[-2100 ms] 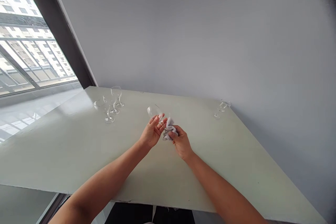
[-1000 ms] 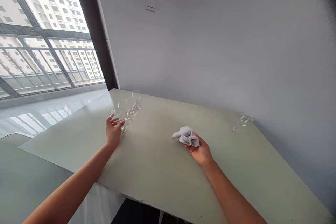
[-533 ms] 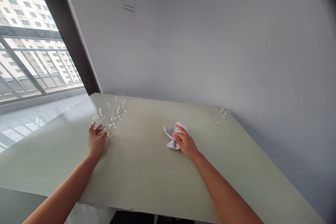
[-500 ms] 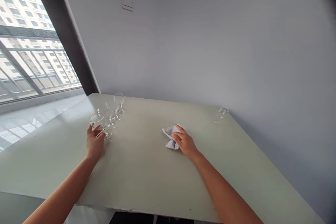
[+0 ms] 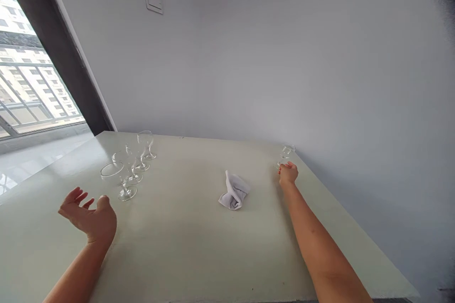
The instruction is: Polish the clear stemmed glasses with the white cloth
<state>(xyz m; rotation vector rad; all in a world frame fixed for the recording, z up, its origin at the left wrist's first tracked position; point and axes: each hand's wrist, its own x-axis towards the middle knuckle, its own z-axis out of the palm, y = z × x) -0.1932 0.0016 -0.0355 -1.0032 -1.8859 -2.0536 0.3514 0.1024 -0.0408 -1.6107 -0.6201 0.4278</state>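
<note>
Several clear stemmed wine glasses stand in a row on the left of the table, the nearest glass (image 5: 127, 193) closest to my left hand (image 5: 90, 215). That hand is raised off the glasses, palm up, its fingers apart and holding nothing. At the far right, my right hand (image 5: 288, 173) has its fingers curled at the lower part of a single wine glass (image 5: 287, 151), partly hiding its stem and foot. A crumpled white cloth (image 5: 234, 193) lies by itself in the middle of the table.
The pale table (image 5: 185, 246) meets a grey wall (image 5: 266, 57) at the back and right. A light switch (image 5: 154, 0) is on the wall. On the left, a dark frame (image 5: 53, 42) borders a window with a railing and buildings outside.
My left hand has let go of the nearest glass and drawn back toward me. My right hand has left the cloth on the table and reached right to the single glass. The view has shifted rightward.
</note>
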